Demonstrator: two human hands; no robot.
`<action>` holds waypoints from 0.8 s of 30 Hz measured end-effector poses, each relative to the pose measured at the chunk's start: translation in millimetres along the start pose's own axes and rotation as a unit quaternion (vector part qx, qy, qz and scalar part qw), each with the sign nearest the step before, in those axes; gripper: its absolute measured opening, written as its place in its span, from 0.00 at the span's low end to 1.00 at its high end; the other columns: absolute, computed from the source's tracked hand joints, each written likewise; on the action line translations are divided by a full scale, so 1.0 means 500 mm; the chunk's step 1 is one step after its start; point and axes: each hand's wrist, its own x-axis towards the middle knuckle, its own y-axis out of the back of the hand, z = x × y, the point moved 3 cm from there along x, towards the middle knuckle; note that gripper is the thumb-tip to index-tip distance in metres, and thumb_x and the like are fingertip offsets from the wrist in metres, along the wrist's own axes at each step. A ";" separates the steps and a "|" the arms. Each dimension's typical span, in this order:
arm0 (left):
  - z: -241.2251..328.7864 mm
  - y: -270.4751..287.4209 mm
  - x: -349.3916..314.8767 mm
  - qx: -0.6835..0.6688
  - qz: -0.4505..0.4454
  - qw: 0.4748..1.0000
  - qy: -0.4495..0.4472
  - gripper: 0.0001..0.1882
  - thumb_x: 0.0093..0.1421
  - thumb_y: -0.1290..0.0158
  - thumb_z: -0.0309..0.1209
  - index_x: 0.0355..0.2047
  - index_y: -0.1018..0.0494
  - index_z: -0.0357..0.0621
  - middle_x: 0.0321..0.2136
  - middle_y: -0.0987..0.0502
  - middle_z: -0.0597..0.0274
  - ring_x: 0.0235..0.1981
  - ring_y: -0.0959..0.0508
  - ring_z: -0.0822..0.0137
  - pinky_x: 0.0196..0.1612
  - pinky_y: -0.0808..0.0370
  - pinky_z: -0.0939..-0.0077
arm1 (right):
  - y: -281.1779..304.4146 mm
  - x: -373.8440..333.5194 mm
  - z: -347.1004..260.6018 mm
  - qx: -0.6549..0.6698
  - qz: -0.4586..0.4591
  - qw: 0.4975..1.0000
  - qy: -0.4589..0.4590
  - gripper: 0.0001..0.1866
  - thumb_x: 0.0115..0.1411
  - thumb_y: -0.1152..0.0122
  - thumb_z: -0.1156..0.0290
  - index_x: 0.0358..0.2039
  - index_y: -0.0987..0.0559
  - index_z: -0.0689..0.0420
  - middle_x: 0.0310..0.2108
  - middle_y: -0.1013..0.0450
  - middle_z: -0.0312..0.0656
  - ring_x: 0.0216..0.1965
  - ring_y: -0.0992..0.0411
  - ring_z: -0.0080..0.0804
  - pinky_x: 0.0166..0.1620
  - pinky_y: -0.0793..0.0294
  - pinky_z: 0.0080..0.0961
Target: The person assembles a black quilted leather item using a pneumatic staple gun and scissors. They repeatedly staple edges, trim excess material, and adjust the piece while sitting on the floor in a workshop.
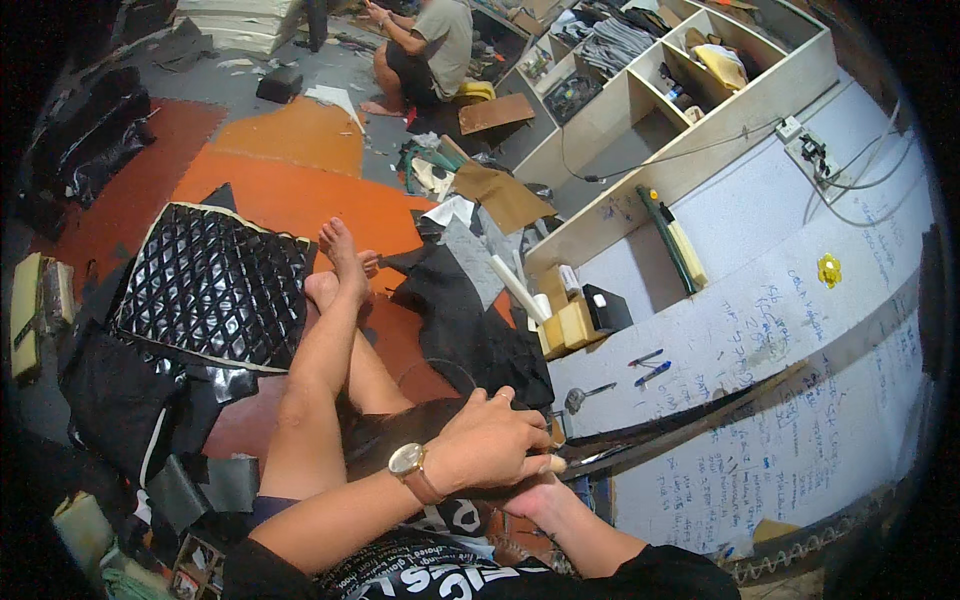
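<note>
Hands are counted as two, both held close together to the right of one quilted panel (215, 285) and nearer the wearer than it. The left hand (495, 435), on which one ring (505, 394) is worn below one wristwatch (408, 460) at the wrist, is laid over the right hand (540, 497) with its fingers bent inward; the right is largely covered, and whether anything is gripped by either cannot be told. Two pens (653, 374) are laid on a white surface (720, 300) well to the panel's right, and between panel and pens one black box (605, 308) is set just beside a yellow block (570, 330). One crouching person (435, 50) is seen beyond the panel, toward its right. One dark piece (395, 438) is found to the panel's right and nearer the wearer, just beside the left hand; it is blackish brown and plain, and since it is partly hidden by the left arm, its full shape cannot be told. The panel is glossy black, crossed by diamond lines and bordered in pale material.
</note>
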 end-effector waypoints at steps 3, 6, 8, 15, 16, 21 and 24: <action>-0.004 0.004 -0.004 0.005 0.011 1.000 0.002 0.22 0.67 0.48 0.57 0.46 0.14 0.61 0.45 0.17 0.70 0.49 0.25 0.51 0.49 0.29 0.52 | -0.014 -0.003 0.003 0.006 -0.021 1.000 -0.016 0.32 0.72 0.53 0.45 0.67 0.31 0.53 0.65 0.32 0.49 0.65 0.32 0.49 0.68 0.35 0.57; -0.008 0.007 -0.005 0.002 0.019 1.000 -0.001 0.22 0.66 0.48 0.57 0.46 0.14 0.61 0.46 0.17 0.71 0.49 0.25 0.52 0.49 0.29 0.53 | -0.029 -0.010 0.003 -0.040 0.032 0.999 0.014 0.32 0.72 0.53 0.45 0.66 0.31 0.54 0.65 0.32 0.50 0.65 0.32 0.49 0.68 0.35 0.57; -0.007 0.006 -0.004 0.000 0.015 1.000 -0.002 0.22 0.66 0.48 0.57 0.46 0.14 0.62 0.46 0.17 0.71 0.49 0.24 0.52 0.49 0.29 0.53 | -0.033 -0.016 -0.002 -0.104 0.103 0.988 0.056 0.32 0.72 0.53 0.45 0.66 0.31 0.55 0.65 0.32 0.50 0.65 0.31 0.49 0.68 0.35 0.57; -0.005 0.007 -0.003 -0.001 0.007 1.000 0.004 0.22 0.66 0.47 0.59 0.43 0.14 0.60 0.46 0.17 0.72 0.51 0.24 0.49 0.49 0.28 0.50 | -0.026 -0.005 0.005 0.012 -0.069 0.997 -0.028 0.32 0.73 0.54 0.46 0.67 0.33 0.57 0.66 0.33 0.51 0.66 0.33 0.49 0.69 0.36 0.54; -0.007 0.007 -0.004 0.003 0.003 1.000 0.007 0.22 0.66 0.47 0.58 0.45 0.13 0.60 0.46 0.17 0.71 0.51 0.24 0.51 0.49 0.29 0.52 | -0.028 -0.003 0.008 0.094 -0.176 0.977 -0.073 0.32 0.73 0.55 0.46 0.67 0.34 0.57 0.67 0.34 0.51 0.66 0.34 0.49 0.69 0.36 0.54; -0.007 0.004 -0.004 0.003 0.017 1.000 -0.002 0.20 0.65 0.46 0.57 0.40 0.15 0.58 0.46 0.19 0.72 0.51 0.25 0.45 0.49 0.28 0.48 | 0.015 0.015 0.005 0.073 -0.132 0.988 -0.043 0.33 0.73 0.55 0.45 0.68 0.34 0.55 0.67 0.35 0.51 0.66 0.34 0.49 0.70 0.38 0.54; -0.007 0.003 -0.004 -0.003 0.018 1.000 -0.002 0.21 0.65 0.46 0.57 0.40 0.15 0.58 0.46 0.19 0.72 0.50 0.25 0.46 0.49 0.28 0.49 | 0.011 0.019 0.009 0.095 -0.159 0.982 -0.037 0.33 0.73 0.55 0.45 0.68 0.34 0.55 0.67 0.35 0.51 0.67 0.35 0.49 0.71 0.39 0.54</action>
